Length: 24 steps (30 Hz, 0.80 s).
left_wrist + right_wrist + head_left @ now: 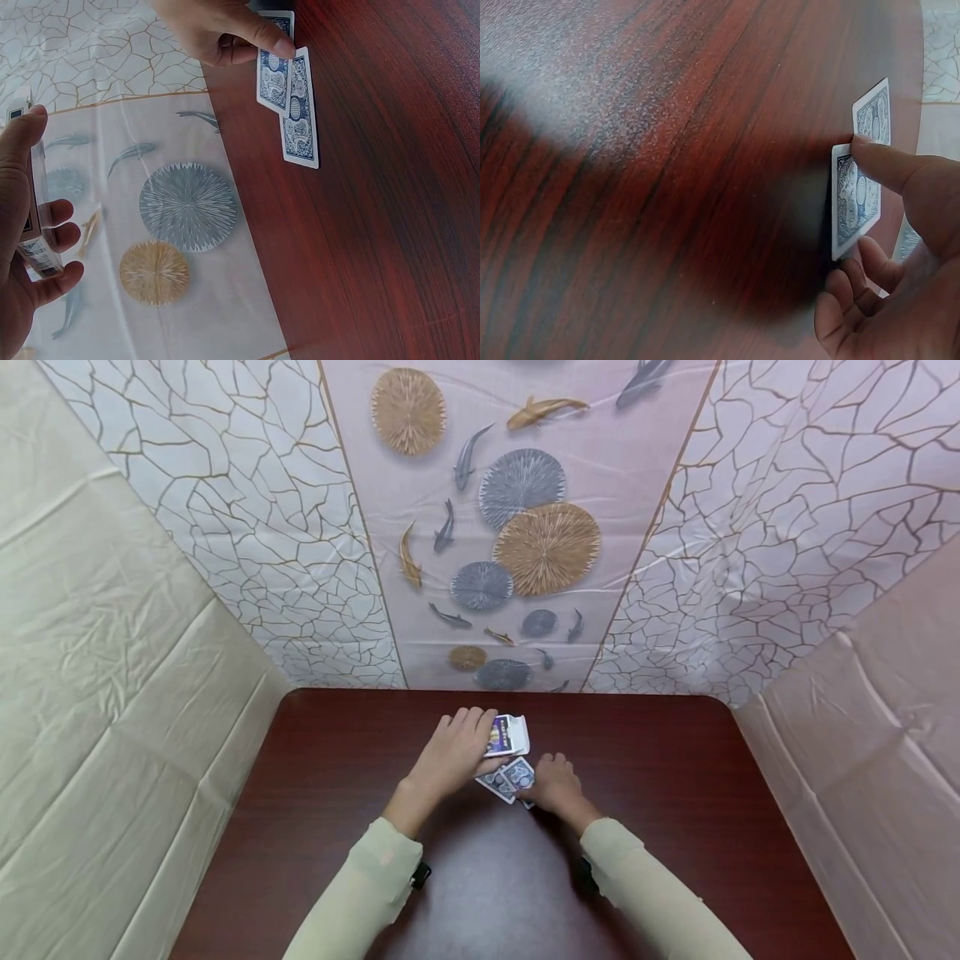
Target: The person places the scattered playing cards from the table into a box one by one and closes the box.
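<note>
My left hand (452, 752) grips a card box (498, 737) with a purple and black front, raised over the table. Its white end flap stands out to the right. Close beside it, my right hand (557, 787) pinches a blue-and-white patterned playing card (855, 199), thumb on the patterned back and fingers curled below. A second playing card (301, 127) with the same back lies on the table, partly covered by the held one. The right wrist view shows that other card beyond the thumb.
Under the hands is a dark red wood-grain table (637, 752). A patterned cloth wall (487, 635) with fish and round leaf shapes rises at its far edge. Pale cloth panels (150, 760) flank the table on both sides.
</note>
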Motion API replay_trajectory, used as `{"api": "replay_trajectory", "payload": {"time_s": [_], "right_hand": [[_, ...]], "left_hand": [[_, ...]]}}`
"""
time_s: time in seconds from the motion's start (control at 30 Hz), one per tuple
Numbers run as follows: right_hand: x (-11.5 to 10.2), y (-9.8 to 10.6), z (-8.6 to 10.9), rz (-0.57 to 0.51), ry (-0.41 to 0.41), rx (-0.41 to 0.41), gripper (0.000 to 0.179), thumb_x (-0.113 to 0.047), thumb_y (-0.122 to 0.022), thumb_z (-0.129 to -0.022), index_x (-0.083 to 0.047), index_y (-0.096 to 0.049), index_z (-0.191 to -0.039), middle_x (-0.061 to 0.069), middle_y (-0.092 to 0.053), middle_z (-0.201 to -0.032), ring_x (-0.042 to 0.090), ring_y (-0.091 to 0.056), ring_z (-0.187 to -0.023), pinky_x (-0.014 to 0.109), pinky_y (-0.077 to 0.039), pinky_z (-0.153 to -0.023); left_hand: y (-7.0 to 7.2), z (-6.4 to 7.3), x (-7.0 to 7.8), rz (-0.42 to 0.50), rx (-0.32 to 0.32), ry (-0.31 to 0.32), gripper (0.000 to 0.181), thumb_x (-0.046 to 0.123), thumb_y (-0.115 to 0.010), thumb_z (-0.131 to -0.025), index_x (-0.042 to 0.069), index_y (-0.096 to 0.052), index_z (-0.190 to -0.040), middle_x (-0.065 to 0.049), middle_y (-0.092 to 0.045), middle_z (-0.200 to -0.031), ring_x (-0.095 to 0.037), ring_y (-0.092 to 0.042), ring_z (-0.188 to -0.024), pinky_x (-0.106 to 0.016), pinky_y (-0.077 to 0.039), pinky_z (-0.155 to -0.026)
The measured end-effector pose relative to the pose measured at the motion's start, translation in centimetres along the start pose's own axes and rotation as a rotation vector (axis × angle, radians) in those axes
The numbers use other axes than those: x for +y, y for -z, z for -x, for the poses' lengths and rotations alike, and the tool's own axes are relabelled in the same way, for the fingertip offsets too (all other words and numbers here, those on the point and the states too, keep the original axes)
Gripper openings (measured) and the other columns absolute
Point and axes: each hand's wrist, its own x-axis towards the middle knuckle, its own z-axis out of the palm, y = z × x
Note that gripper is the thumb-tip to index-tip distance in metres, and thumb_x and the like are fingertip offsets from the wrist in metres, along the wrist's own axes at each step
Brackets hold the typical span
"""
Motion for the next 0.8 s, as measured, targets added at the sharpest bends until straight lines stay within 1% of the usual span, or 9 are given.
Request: {"api": "replay_trajectory", "payload": {"time_s": [0.13, 0.23, 0.3, 0.4, 0.47, 0.6, 0.67, 0.8], "right_hand": [[-0.1, 0.0, -0.1, -0.058, -0.022, -0.015, 0.08, -0.045, -0.09, -0.076, 0.004, -0.048, -0.123, 0.019, -0.057, -0.109, 0.034, -0.056, -0.098, 0.051, -0.053, -0.083], [0.1, 0.1, -0.2, -0.114, -0.014, -0.019, 0.07, -0.035, -0.09, -0.079, 0.002, -0.046, -0.119, 0.016, -0.059, -0.101, 0.031, -0.061, -0.09, 0.048, -0.053, -0.078], [0.4, 0.2, -0.3, -0.15, 0.022, -0.009, 0.059, -0.025, -0.088, -0.081, 0.001, -0.047, -0.115, 0.014, -0.06, -0.096, 0.028, -0.061, -0.085, 0.045, -0.052, -0.074], [1.0, 0.3, -0.4, -0.213, 0.089, 0.008, 0.042, -0.01, -0.081, -0.083, -0.001, -0.05, -0.108, 0.012, -0.061, -0.09, 0.025, -0.06, -0.08, 0.041, -0.051, -0.072], [1.3, 0.6, -0.4, -0.26, 0.121, 0.002, 0.034, -0.004, -0.078, -0.084, -0.001, -0.052, -0.105, 0.011, -0.062, -0.087, 0.023, -0.059, -0.08, 0.038, -0.05, -0.072], [2.1, 1.1, -0.6, -0.338, 0.142, -0.036, 0.022, -0.001, -0.077, -0.083, 0.0, -0.06, -0.099, 0.009, -0.064, -0.085, 0.021, -0.058, -0.078, 0.033, -0.049, -0.071], [2.4, 1.3, -0.8, -0.378, 0.138, -0.058, 0.017, -0.002, -0.076, -0.085, 0.0, -0.063, -0.096, 0.009, -0.064, -0.084, 0.02, -0.058, -0.077, 0.031, -0.047, -0.07], [3.1, 1.5, -0.9, -0.461, 0.127, -0.066, 0.012, -0.003, -0.076, -0.086, 0.001, -0.066, -0.092, 0.006, -0.063, -0.081, 0.015, -0.055, -0.073, 0.027, -0.044, -0.067]], "left_hand": [[0.1, 0.0, 0.0, 0.007, 0.003, 0.001, 0.074, 0.059, -0.072, -0.089, 0.002, -0.056, -0.134, -0.013, -0.065, -0.115, -0.028, -0.063, -0.099, -0.042, -0.053, -0.075], [0.1, 0.0, 0.0, 0.012, 0.002, 0.004, 0.075, 0.058, -0.074, -0.087, 0.002, -0.056, -0.134, -0.013, -0.065, -0.114, -0.029, -0.063, -0.099, -0.042, -0.052, -0.075], [0.1, 0.1, -0.1, 0.015, 0.0, 0.007, 0.076, 0.058, -0.075, -0.086, 0.002, -0.056, -0.134, -0.013, -0.065, -0.114, -0.029, -0.062, -0.098, -0.042, -0.052, -0.075], [-0.1, 0.1, -0.1, 0.007, 0.0, 0.008, 0.074, 0.058, -0.075, -0.086, 0.003, -0.057, -0.132, -0.012, -0.065, -0.112, -0.028, -0.062, -0.097, -0.042, -0.052, -0.073], [-0.1, 0.1, -0.1, 0.0, -0.002, 0.008, 0.073, 0.06, -0.073, -0.088, 0.003, -0.057, -0.13, -0.012, -0.065, -0.111, -0.028, -0.062, -0.096, -0.042, -0.052, -0.072], [-0.1, 0.1, -0.1, -0.011, -0.007, 0.011, 0.072, 0.062, -0.07, -0.089, 0.004, -0.056, -0.13, -0.011, -0.064, -0.108, -0.027, -0.062, -0.095, -0.041, -0.052, -0.072], [-0.1, 0.1, -0.1, -0.017, -0.011, 0.012, 0.073, 0.063, -0.069, -0.089, 0.005, -0.056, -0.13, -0.01, -0.064, -0.108, -0.027, -0.062, -0.095, -0.041, -0.052, -0.072], [-0.2, 0.1, -0.2, -0.016, -0.014, 0.012, 0.074, 0.063, -0.069, -0.088, 0.005, -0.056, -0.131, -0.011, -0.064, -0.109, -0.027, -0.062, -0.096, -0.041, -0.052, -0.072]]}}
